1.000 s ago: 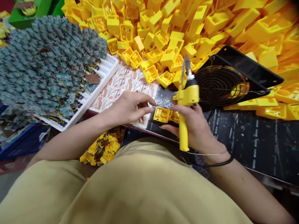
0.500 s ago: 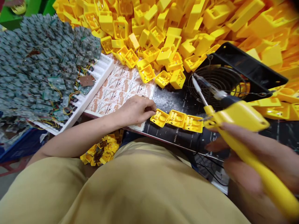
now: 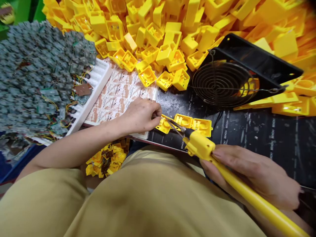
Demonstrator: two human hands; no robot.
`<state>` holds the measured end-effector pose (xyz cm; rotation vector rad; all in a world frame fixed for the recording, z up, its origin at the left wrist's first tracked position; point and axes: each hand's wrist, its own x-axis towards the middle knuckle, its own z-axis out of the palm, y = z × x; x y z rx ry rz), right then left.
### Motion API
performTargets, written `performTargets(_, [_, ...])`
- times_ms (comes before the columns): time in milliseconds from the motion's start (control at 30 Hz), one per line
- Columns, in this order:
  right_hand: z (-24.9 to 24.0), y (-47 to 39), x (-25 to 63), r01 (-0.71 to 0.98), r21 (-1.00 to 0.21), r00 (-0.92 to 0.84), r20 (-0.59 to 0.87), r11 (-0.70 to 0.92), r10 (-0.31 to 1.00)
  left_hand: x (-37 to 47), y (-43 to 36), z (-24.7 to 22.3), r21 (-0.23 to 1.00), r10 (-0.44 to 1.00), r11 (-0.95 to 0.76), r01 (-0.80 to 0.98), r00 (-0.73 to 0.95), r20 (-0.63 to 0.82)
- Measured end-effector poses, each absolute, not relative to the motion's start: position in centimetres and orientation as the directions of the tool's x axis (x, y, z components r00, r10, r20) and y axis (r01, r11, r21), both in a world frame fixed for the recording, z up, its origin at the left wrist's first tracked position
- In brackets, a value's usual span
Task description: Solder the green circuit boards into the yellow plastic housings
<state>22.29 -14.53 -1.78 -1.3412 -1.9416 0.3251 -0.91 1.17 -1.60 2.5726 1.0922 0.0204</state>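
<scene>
1. The soldering iron (image 3: 232, 177) slants, its long axis running from the lower right corner up to the left; its tip points at the left yellow case (image 3: 164, 125).
2. The tip reaches over that case; contact with the inside cannot be told.
3. The right grip (image 3: 256, 174) is closed around the iron's handle, so the tip stands out well ahead of the fingers and the handle's rear runs past the wrist.
4. The left grip (image 3: 145, 115) is pinched at the case's left edge; whether something thin sits between finger and thumb cannot be told.
5. The case is 1 of 3 in a row on the black tabletop (image 3: 247, 138), open side up. The iron's front covers part of the middle case (image 3: 183, 120); the right case (image 3: 202, 126) sits just beside it.
6. Behind the row, a black fan (image 3: 222, 86) leans before a large heap of yellow cases (image 3: 158, 29).
7. At left, a white tray (image 3: 100, 74) carries piled circuit boards (image 3: 44, 72); a printed sheet (image 3: 116, 84) lies between tray and row.
</scene>
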Motion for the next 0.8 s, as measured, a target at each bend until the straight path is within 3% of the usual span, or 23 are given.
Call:
performTargets(167, [-0.7, -13.5, 21.2, 0.733, -0.418, -0.309, 0.497, 0.536, 0.811, -0.4, 1.4, -1.1, 0.232, 0.658, -0.694, 0.681, 0.731, -0.179])
performTargets(400, [-0.1, -12.9, 21.4, 0.669, -0.34, -0.427, 0.552, 0.661, 0.716, 0.0, 1.4, -0.8, 0.166, 0.647, -0.715, 0.679, 0.732, -0.212])
performTargets(567, [0.9, -13.0, 22.0, 0.762, -0.324, -0.384, 0.471, 0.56, 0.794, -0.2, 1.4, -0.7, 0.151, 0.646, -0.721, 0.676, 0.735, -0.206])
performTargets(800, [0.9, -12.8, 21.8, 0.778, -0.355, -0.322, 0.484, 0.518, 0.814, -0.2, 1.4, -0.6, 0.172, 0.647, -0.717, 0.676, 0.736, -0.198])
